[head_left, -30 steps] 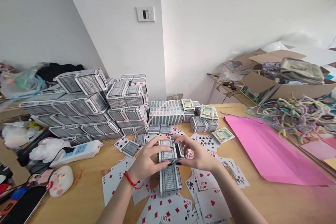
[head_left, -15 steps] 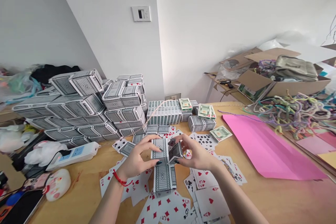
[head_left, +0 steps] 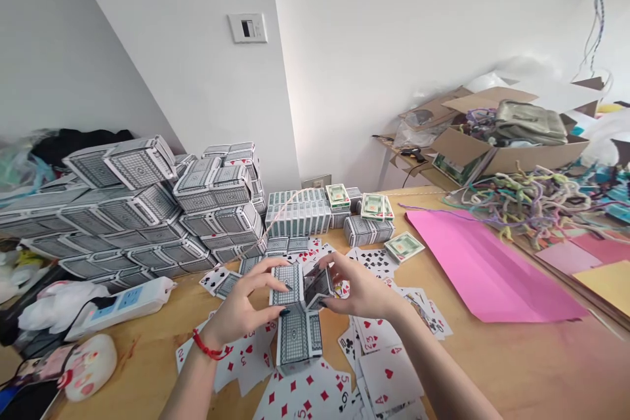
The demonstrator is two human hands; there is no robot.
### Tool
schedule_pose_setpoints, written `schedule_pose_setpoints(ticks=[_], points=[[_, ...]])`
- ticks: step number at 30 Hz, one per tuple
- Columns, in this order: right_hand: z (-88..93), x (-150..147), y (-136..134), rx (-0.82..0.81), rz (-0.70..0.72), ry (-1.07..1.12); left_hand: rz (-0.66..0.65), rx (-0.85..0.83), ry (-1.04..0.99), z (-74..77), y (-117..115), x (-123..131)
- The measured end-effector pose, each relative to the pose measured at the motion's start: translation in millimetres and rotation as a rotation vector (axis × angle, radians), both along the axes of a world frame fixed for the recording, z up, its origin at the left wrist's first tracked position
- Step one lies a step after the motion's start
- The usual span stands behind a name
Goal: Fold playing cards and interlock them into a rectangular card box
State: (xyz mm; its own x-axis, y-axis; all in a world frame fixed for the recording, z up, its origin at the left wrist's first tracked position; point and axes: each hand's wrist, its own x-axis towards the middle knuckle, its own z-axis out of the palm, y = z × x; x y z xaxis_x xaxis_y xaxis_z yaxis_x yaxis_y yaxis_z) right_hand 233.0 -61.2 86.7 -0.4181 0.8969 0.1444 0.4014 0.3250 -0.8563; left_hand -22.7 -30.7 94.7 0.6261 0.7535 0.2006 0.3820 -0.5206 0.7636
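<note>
My left hand point(head_left: 241, 307), a red string bracelet on its wrist, grips a block of folded playing cards point(head_left: 288, 283) between thumb and fingers. My right hand point(head_left: 363, 290) pinches a folded playing card point(head_left: 319, 287), bent into an angled shape, at the block's right side. Whether card and block touch there, I cannot tell. Just below, nearer me, sits another card block point(head_left: 294, 338) with grey patterned backs. Loose face-up cards point(head_left: 308, 388) lie around it, and an ace of hearts point(head_left: 391, 374) tops the pile under my right forearm.
Tall stacks of card blocks point(head_left: 123, 207) stand at the left, beside a white power strip point(head_left: 123, 308). Card boxes point(head_left: 298, 210) line the back. Pink paper point(head_left: 485, 269) lies at right, before tangled yarn point(head_left: 546, 200) and an open carton point(head_left: 531, 159).
The view has turned slightly right, so everything sits further left in the picture. Both hands keep nearly the same hold on the block and the folded card.
</note>
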Motion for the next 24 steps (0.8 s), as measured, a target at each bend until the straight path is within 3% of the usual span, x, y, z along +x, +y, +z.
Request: schedule_pose_setpoints(ticks=[10,14,17,24], points=[[-1.6,1,1,-0.004,-0.011,-0.030,-0.002,-0.077,-0.028,2.2,1,1],[-1.7,0,1,0.010,-0.030,-0.043,-0.052,-0.063,0.041,5.1,-2,5],[-1.1,0,1,0.008,-0.024,-0.032,-0.018,-0.080,0.120,6.4,-5,9],[-2.0,-6,0,-0.024,0.039,0.053,0.029,-0.205,0.056,-4.8,0,-2]])
